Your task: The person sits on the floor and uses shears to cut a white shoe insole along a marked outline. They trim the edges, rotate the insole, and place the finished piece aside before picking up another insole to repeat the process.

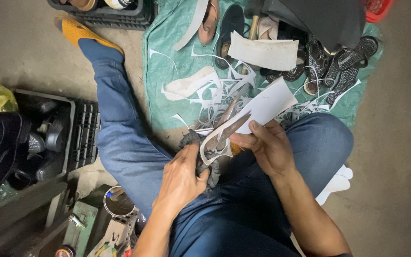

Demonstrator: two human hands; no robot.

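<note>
A black crate (pixel 55 138) of shoes lies well left of the shears (pixel 224 133). The left hand (pixel 182 178) has its fingers curled tight around the shears' handles. The blades bite into a white sheet (pixel 269 104), just right of them. The right hand (pixel 267 145) pinches that sheet, thumb on top. White trimmings (pixel 215 93) litter the green tarp (pixel 167 66) beyond the shears.

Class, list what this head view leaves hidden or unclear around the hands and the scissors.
1. Scissors handles: covered by the left hand and dark cloth.
2. White sheet lower edge: behind the right hand.
3. Tins at bottom left: cut off by the frame.
4. Sandals: partly under a dark sheet.
</note>
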